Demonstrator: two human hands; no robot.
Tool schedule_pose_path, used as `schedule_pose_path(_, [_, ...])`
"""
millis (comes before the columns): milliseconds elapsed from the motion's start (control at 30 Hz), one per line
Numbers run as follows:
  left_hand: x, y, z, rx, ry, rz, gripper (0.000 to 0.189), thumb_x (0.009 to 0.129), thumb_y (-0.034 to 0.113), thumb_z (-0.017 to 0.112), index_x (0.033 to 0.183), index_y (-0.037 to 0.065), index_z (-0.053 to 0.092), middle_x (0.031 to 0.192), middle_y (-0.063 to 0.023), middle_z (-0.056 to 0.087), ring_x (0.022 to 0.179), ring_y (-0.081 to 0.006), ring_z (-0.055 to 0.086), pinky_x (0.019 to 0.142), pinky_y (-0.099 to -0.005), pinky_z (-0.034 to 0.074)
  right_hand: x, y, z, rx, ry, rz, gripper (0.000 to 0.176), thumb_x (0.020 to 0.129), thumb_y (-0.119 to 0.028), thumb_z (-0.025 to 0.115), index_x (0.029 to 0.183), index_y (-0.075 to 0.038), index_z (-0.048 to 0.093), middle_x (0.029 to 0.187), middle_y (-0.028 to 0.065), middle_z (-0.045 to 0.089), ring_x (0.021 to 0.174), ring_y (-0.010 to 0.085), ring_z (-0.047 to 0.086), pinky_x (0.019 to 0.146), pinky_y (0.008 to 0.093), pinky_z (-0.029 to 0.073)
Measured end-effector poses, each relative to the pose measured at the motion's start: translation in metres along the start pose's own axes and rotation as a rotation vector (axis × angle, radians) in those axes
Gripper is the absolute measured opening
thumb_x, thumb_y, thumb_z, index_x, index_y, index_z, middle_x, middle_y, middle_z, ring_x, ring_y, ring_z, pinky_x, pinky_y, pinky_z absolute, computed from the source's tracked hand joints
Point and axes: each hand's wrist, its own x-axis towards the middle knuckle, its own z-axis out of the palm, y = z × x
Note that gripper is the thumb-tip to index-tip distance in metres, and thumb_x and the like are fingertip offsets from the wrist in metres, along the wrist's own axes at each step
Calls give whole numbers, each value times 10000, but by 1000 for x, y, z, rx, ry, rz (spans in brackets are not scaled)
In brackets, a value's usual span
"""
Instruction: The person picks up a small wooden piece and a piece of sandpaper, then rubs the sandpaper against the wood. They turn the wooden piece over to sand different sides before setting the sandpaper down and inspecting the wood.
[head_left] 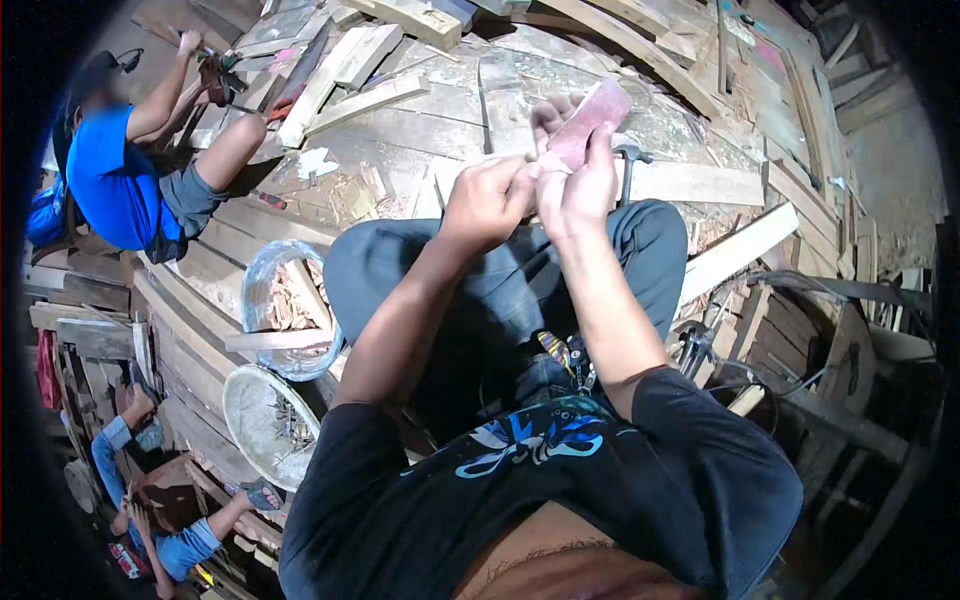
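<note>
My right hand (pixel 580 190) is turned palm up and closed around a flat, pinkish-red strip that looks like sandpaper (pixel 592 122). Its thumb presses one side while the fingertips show behind the other. Close against the right palm, my left hand (pixel 487 203) is closed in a pinch at the lower end of the strip. Whatever lies between its fingertips is too small to make out. Both hands are above my crossed legs. Just beyond the right wrist, a hammer (pixel 628 172) lies on the wooden boards.
A clear bucket (pixel 252 290) holds wood scraps, and a white bucket (pixel 240 420) holds nails, both left of my knee. Planks (pixel 700 184) lie ahead and right. One person in blue (pixel 110 175) sits at upper left, another person (pixel 190 545) at lower left.
</note>
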Motion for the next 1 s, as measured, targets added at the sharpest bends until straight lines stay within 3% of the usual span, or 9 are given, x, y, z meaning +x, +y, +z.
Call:
schedule_pose_path(100, [0, 6, -2, -53, 138, -15, 232, 919, 202, 595, 813, -5, 592, 760, -223, 596, 715, -416, 602, 623, -452, 468, -15, 7, 5, -134, -70, 48, 509, 1059, -415, 272, 1309, 5, 416, 1185, 204, 592, 1062, 290, 597, 957, 404, 451])
schedule_pose_path(233, [0, 1, -4, -2, 25, 45, 257, 935, 200, 577, 798, -18, 572, 743, -242, 571, 701, -420, 590, 602, -440, 454, -2, 4, -1, -16, 0, 9, 510, 1055, -426, 293, 1317, -9, 423, 1195, 194, 592, 1059, 283, 598, 976, 423, 436])
schedule_pose_path(333, [0, 6, -7, -71, 66, -100, 274, 941, 205, 573, 783, -19, 572, 726, -247, 566, 704, -425, 588, 613, -434, 451, -11, 7, 5, -36, -69, 7, 466, 1058, -381, 295, 1304, -14, 443, 1194, 193, 592, 1054, 291, 597, 989, 437, 429])
schedule_pose_path(467, [-1, 2, 1, -96, 60, 19, 296, 952, 209, 563, 769, -23, 577, 704, -237, 565, 652, -417, 570, 592, -433, 447, 1, 2, 0, 80, -29, -24, 478, 1062, -383, 285, 1281, 14, 436, 1153, 212, 605, 1031, 303, 603, 959, 424, 458])
schedule_pose_path(667, [-3, 1, -4, -68, -4, 19, 273, 953, 197, 563, 794, -22, 591, 697, -235, 565, 644, -417, 571, 589, -429, 450, -5, 7, -2, -30, 6, -45, 498, 1056, -409, 306, 1275, 19, 439, 1123, 215, 604, 1020, 297, 611, 933, 427, 475])
schedule_pose_path(733, [1, 11, -2, -139, 153, -32, 254, 950, 183, 560, 804, -21, 595, 711, -239, 571, 624, -405, 570, 579, -424, 447, -17, 13, 2, -48, -28, 34, 467, 1059, -384, 315, 1262, 12, 458, 1122, 201, 608, 1006, 295, 616, 925, 434, 477])
schedule_pose_path(800, [0, 13, -8, -94, 22, -111, 239, 942, 176, 568, 808, -21, 596, 717, -234, 576, 637, -399, 578, 581, -423, 450, -17, 7, 8, -126, 35, 72, 464, 1064, -377, 291, 1269, 8, 453, 1119, 202, 611, 996, 296, 619, 927, 439, 479])
schedule_pose_path(933, [0, 5, 0, -94, 136, 24, 211, 936, 169, 566, 842, -13, 618, 729, -236, 581, 668, -404, 591, 597, -424, 458, -17, 11, 6, -96, 61, 33, 482, 1067, -379, 269, 1266, 21, 450, 1116, 207, 614, 992, 298, 621, 928, 439, 480])
schedule_pose_path(1000, [-2, 4, -4, -60, 45, -97, 195, 933, 161, 565, 875, -10, 638, 744, -241, 586, 703, -410, 607, 622, -426, 475, -17, 8, 9, -111, 5, 30, 484, 1065, -382, 280, 1251, 25, 465, 1116, 201, 615, 988, 299, 621, 925, 441, 481])
